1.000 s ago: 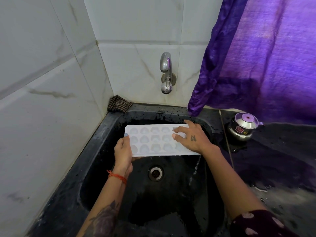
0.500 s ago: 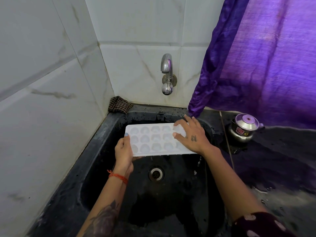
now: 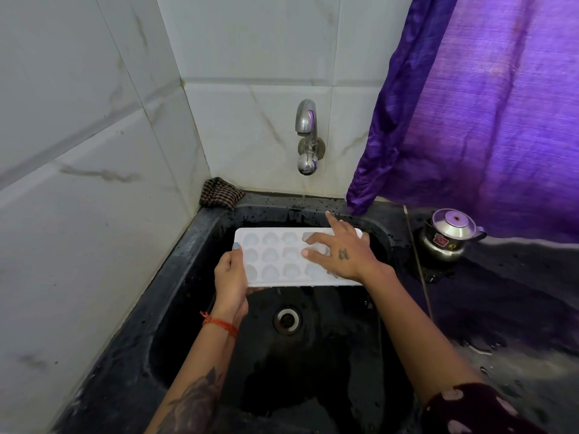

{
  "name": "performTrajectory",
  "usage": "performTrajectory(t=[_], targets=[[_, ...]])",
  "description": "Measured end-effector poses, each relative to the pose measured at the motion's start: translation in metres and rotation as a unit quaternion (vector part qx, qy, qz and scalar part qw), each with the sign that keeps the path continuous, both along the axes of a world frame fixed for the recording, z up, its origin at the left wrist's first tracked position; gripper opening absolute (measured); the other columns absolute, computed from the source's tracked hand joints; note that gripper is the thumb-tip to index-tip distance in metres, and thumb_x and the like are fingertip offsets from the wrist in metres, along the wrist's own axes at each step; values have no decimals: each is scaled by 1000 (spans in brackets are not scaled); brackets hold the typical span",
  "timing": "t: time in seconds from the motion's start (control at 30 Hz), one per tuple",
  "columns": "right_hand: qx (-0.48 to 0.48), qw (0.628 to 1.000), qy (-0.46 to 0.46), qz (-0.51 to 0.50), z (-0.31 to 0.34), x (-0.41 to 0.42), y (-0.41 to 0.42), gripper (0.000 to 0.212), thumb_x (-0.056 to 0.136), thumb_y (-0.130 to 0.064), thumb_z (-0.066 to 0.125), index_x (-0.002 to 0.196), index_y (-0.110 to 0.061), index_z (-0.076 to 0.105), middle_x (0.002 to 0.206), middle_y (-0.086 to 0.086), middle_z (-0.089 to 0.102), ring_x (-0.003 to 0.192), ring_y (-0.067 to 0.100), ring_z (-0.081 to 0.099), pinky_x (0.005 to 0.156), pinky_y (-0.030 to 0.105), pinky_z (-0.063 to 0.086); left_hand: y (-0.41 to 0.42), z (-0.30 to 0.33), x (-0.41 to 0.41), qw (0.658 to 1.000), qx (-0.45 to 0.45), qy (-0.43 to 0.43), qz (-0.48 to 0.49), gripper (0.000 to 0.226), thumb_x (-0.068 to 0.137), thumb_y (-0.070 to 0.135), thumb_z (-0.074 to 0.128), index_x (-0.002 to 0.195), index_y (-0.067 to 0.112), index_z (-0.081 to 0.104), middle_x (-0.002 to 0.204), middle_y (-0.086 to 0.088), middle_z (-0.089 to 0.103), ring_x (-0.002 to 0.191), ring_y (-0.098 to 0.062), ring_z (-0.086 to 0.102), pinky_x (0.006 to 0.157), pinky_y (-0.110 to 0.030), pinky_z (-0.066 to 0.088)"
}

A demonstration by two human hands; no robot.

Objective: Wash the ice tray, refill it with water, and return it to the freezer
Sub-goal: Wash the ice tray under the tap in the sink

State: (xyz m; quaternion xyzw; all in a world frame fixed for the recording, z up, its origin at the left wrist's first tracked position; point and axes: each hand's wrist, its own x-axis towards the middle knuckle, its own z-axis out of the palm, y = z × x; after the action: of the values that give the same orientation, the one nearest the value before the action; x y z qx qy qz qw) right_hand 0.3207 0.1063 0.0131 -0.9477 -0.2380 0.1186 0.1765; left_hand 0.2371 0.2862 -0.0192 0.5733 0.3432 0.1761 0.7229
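A white ice tray (image 3: 275, 258) with rounded pockets is held level over the black sink (image 3: 194, 277), below the steel tap (image 3: 307, 133). My left hand (image 3: 230, 277) grips the tray's left end, thumb on top of the rim. My right hand (image 3: 341, 249) lies over the tray's right part with fingers spread, fingertips touching the pockets. No water runs from the tap. The right end of the tray is hidden under my right hand.
The drain (image 3: 286, 317) sits in the wet sink bottom. A checked cloth (image 3: 221, 193) lies in the back left corner. A small steel pot (image 3: 448, 236) stands on the wet black counter at right, under a purple curtain (image 3: 470, 104). Tiled walls close the left and back.
My right hand's fingers have spread and shifted over the tray's pockets. The tray and my left hand have stayed nearly in place; dripping from the tray's right end has stopped.
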Motion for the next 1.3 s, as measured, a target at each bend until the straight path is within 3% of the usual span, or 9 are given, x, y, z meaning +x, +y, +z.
performTrajectory(t=[0.23,0.43,0.77,1.0,1.13,1.3], targets=[[-29,999,-25,-4,-1,-1,1,45,88,-68,36,127,-50,47,161,0,-3,146,28,5,112,58,6,-2,1,-1,1000,-1,3,-1,29,99,38,40,84,16,53,90,-3,64,79,-20,64,45,-29,55],[-26,1000,2,4,1,0,1,46,89,-66,38,131,-50,46,161,-1,-6,147,28,1,112,59,3,-2,5,-2,1000,10,1,4,30,99,37,41,82,15,53,85,-1,62,74,-17,62,44,-27,54],[-36,999,-23,-10,-4,-3,-1,43,89,-66,36,126,-47,48,161,0,-2,145,28,10,111,58,11,-4,3,-4,1000,13,-2,1,30,99,36,41,80,15,51,83,-1,61,72,-16,61,43,-25,54],[-23,1000,-1,2,-4,-2,-1,47,89,-68,33,133,-53,41,161,-2,-6,147,29,-1,113,60,0,-3,4,-3,1000,7,-1,-2,30,99,37,42,81,15,51,83,-1,61,72,-17,61,59,-35,56],[-14,1000,7,8,-4,0,-2,47,89,-67,36,131,-49,45,161,-1,-6,147,29,-2,113,62,-2,-2,3,-3,1000,15,-8,-1,30,99,37,42,82,13,49,82,-1,60,71,-16,60,50,-29,55],[31,999,-32,-5,-6,-2,-1,41,90,-62,41,125,-42,45,161,2,3,147,29,2,112,64,-6,-3,1,-4,1000,5,-8,1,29,99,36,42,81,14,50,82,-2,60,71,-16,60,49,-28,55]])
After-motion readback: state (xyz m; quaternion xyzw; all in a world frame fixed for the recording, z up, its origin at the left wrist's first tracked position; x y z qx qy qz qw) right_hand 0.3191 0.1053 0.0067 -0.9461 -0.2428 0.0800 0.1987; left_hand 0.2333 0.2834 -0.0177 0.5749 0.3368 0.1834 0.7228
